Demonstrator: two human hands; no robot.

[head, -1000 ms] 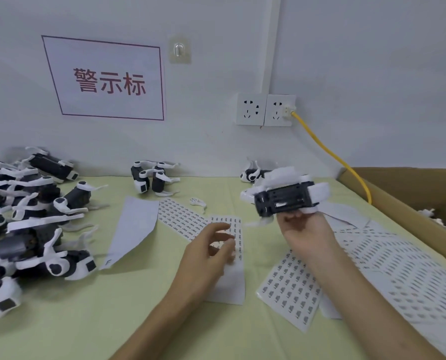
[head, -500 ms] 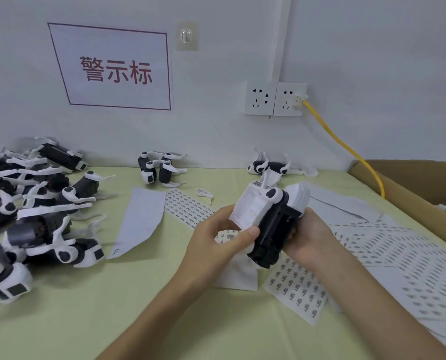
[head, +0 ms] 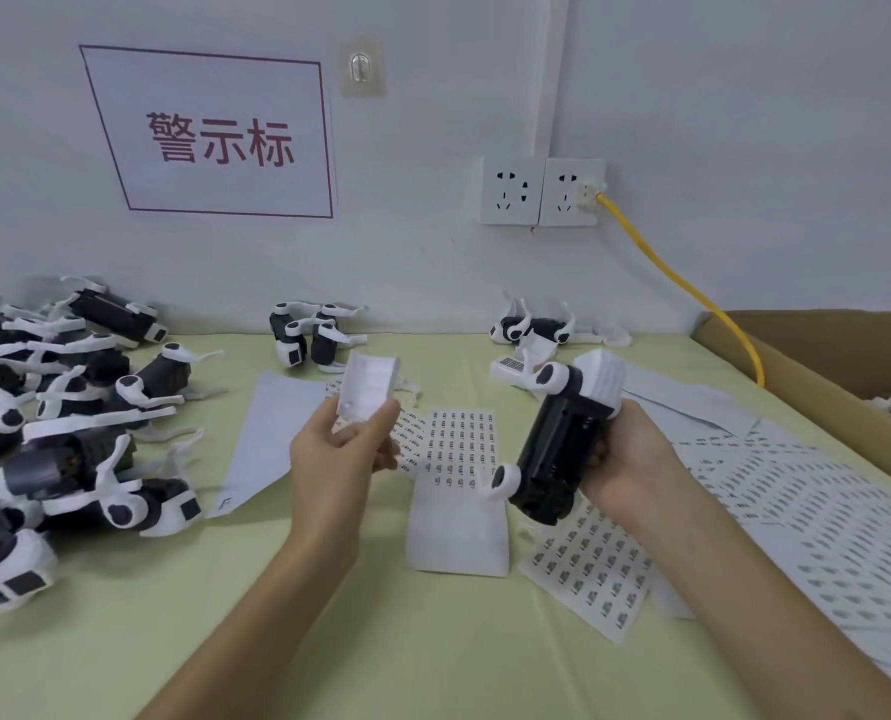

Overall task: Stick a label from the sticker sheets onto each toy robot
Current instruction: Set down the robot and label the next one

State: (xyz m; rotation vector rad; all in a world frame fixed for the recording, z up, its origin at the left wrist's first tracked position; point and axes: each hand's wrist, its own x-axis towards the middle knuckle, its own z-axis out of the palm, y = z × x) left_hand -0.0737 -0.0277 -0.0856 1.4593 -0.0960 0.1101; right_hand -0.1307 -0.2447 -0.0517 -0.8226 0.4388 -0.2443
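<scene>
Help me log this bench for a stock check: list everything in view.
held toy robot: one, black and white, right hand
panel: one, white, left hand
toy robots: many, black and white, heaped at left
sticker sheets: several, white, centre and right
cardboard box: one, brown, far right
sign: one, white, wall
sockets: two, white, wall
cable: one, yellow, from right socket
table: one, pale green, underneath
left hand: pinches panel
right hand: grips robot

Bare left grip (head: pixel 340 462), bare right grip (head: pixel 634 462), bare slim forearms (head: pixel 776 610)
</scene>
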